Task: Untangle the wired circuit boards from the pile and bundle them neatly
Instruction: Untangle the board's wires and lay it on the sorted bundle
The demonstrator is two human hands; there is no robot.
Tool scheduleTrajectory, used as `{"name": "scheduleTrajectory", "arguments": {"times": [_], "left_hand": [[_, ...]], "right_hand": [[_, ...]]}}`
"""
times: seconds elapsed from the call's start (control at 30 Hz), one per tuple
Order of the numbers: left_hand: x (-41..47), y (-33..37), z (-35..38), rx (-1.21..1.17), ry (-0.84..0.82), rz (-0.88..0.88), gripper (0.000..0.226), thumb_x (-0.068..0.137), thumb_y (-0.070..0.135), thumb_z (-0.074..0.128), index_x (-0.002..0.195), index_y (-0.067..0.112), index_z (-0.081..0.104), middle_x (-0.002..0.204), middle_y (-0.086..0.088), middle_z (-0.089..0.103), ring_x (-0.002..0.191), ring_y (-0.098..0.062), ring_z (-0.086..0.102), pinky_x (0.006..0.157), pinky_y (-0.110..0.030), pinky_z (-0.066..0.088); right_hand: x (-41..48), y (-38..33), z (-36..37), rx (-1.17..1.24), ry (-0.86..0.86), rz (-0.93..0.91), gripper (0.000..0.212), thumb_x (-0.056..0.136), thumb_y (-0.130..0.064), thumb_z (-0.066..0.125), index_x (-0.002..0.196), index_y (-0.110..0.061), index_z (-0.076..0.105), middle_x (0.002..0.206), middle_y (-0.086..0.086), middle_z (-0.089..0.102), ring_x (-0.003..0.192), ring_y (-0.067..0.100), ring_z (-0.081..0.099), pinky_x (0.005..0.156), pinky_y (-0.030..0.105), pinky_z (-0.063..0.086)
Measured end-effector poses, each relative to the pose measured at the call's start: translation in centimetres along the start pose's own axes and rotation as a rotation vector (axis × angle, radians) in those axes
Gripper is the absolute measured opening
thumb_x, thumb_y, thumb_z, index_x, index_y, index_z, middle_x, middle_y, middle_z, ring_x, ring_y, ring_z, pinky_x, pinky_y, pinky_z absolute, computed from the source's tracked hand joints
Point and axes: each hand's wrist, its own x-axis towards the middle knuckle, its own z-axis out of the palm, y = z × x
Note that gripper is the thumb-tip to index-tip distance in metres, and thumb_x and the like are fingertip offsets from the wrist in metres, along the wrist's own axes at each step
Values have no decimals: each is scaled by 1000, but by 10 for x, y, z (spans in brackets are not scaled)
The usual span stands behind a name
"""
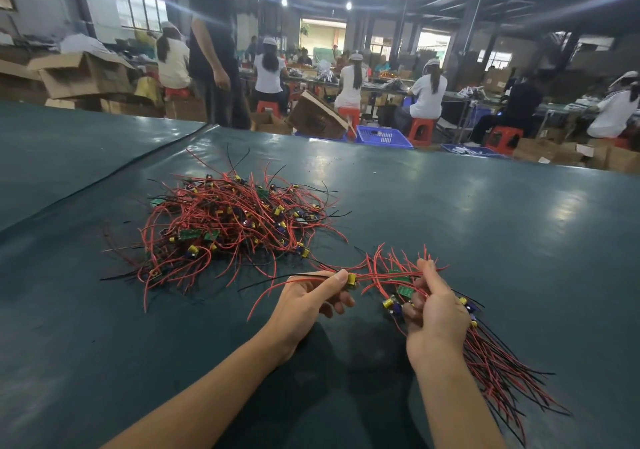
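Note:
A tangled pile of small green circuit boards [228,223] with red and black wires and yellow parts lies on the dark green table [450,213], left of centre. My left hand [311,298] pinches one wired board [351,279] by its yellow part, its red and black wires trailing left. My right hand [433,313] grips a bundle of wired boards [491,355], boards at the fingers and wires fanning down to the right. Red wires run between the two hands.
The table's far edge runs across the upper middle. Beyond it stand blue plastic crates [382,135], red stools, cardboard boxes [83,74] and several seated workers. A person in dark clothes [216,50] stands near the far edge.

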Motion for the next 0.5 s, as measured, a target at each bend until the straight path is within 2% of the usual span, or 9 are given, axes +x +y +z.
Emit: {"name": "scheduleTrajectory", "arguments": {"times": [0.07, 0.17, 0.23, 0.3, 0.37, 0.43, 0.5], "left_hand": [[-1, 2, -1, 28, 37, 39, 34, 88, 41, 60, 82, 11, 74, 72, -3, 70, 60, -12, 58, 55, -18, 44], [0, 2, -4, 133, 143, 114, 32, 92, 38, 61, 71, 16, 71, 72, 0, 71, 57, -11, 58, 54, -20, 44], [3, -2, -3, 218, 250, 141, 24, 92, 33, 63, 72, 22, 70, 72, 3, 71, 54, -9, 57, 56, -21, 44], [5, -7, -1, 320, 329, 238, 15, 90, 31, 66, 77, 30, 72, 70, 8, 70, 53, -4, 55, 57, -19, 45], [5, -11, -2, 467, 319, 437, 8, 89, 33, 67, 88, 29, 74, 72, 14, 68, 59, 3, 55, 61, -16, 44], [3, -14, -4, 581, 271, 564, 22, 88, 42, 65, 102, 26, 73, 80, 17, 65, 67, 1, 59, 62, -18, 45], [1, -14, -6, 634, 260, 587, 33, 87, 49, 63, 113, 29, 68, 88, 15, 62, 66, -4, 60, 60, -25, 50]], "right_hand": [[-1, 3, 1, -29, -23, -12, 17, 88, -22, 71, 73, -15, 71, 58, -7, 59, 38, 5, 32, 34, 16, 27], [-4, 10, 3, -166, -104, 7, 24, 87, -27, 73, 67, -13, 72, 72, -2, 73, 39, 4, 40, 35, 16, 31], [-9, 15, 5, -278, -196, 31, 28, 86, -32, 74, 62, -17, 76, 78, -3, 76, 41, 2, 45, 36, 15, 32], [-18, 19, 8, -395, -306, 37, 28, 86, -38, 71, 68, -18, 77, 78, -3, 77, 42, 1, 51, 37, 15, 34], [-28, 24, 11, -493, -415, 8, 29, 88, -43, 67, 73, -22, 79, 77, -5, 76, 46, 1, 55, 38, 15, 36], [-37, 27, 13, -527, -482, -54, 26, 88, -42, 67, 71, -27, 79, 73, -4, 75, 51, 3, 60, 41, 16, 39], [-41, 27, 15, -496, -506, -114, 21, 87, -36, 70, 71, -26, 79, 70, -2, 75, 57, 4, 63, 47, 16, 45]]}}
